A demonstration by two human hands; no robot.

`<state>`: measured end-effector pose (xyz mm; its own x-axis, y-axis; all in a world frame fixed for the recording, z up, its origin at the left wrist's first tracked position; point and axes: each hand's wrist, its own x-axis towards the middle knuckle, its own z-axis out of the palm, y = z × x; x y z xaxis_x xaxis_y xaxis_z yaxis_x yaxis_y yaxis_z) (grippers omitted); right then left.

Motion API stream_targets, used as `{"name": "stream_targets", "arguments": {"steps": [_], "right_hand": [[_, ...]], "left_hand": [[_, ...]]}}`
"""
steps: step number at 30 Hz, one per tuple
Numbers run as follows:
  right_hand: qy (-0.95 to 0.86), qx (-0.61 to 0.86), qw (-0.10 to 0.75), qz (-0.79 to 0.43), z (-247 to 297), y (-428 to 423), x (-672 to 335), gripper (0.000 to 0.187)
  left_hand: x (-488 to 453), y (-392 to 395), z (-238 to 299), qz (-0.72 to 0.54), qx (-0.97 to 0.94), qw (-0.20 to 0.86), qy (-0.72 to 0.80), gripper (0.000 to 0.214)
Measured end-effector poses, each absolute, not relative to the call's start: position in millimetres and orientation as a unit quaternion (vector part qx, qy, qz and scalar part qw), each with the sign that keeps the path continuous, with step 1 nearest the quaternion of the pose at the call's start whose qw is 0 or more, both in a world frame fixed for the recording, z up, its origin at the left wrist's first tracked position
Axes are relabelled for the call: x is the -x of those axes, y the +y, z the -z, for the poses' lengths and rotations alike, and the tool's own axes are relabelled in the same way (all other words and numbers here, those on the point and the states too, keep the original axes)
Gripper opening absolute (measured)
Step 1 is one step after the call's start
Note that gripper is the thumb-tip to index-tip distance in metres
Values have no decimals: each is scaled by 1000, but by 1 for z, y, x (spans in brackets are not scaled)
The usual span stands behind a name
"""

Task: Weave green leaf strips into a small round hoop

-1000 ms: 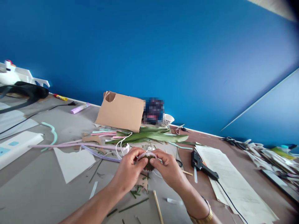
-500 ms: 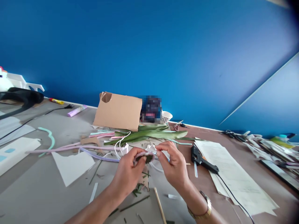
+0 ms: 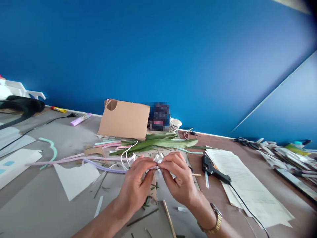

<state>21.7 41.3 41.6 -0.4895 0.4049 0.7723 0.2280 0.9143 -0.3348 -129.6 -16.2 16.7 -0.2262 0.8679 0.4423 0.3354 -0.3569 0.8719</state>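
My left hand (image 3: 135, 180) pinches a small piece with a pale pink rim (image 3: 154, 168), which its fingers now mostly hide. Right up against it, my right hand (image 3: 182, 178) has thumb and fingertips closed at the edge of the piece; what lies in that pinch is too small to make out. Below the hands lie cut green leaf scraps (image 3: 148, 201) and a thin wooden stick (image 3: 169, 218). Just beyond the fingers are a white cable (image 3: 123, 158) and a small white plug-like item (image 3: 158, 156).
To the right, a black glue gun (image 3: 215, 170) lies partly on papers (image 3: 250, 191), its cord trailing forward. Long green leaves (image 3: 160, 143), a cardboard box (image 3: 125, 119) and a paper cup (image 3: 175, 124) stand toward the wall. Purple strips (image 3: 104, 167) and white paper (image 3: 76, 178) lie left.
My right hand has moved left so its fingertips meet those of my left hand. The dark green inside of the held piece, visible before, is now hidden.
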Motion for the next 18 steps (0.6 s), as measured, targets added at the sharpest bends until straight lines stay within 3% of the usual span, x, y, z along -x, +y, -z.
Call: {"name": "stream_targets", "arguments": {"steps": [6, 12, 18], "right_hand": [[-828, 236, 496, -114, -42, 38, -28, 27], [-858, 226, 458, 44, -41, 35, -26, 26], [-858, 250, 433, 116, -40, 33, -20, 19]], "left_hand": [[129, -16, -17, -571, -574, 247, 532, 15], [127, -15, -21, -539, -533, 251, 602, 12], [125, -16, -26, -511, -534, 269, 618, 13]]}}
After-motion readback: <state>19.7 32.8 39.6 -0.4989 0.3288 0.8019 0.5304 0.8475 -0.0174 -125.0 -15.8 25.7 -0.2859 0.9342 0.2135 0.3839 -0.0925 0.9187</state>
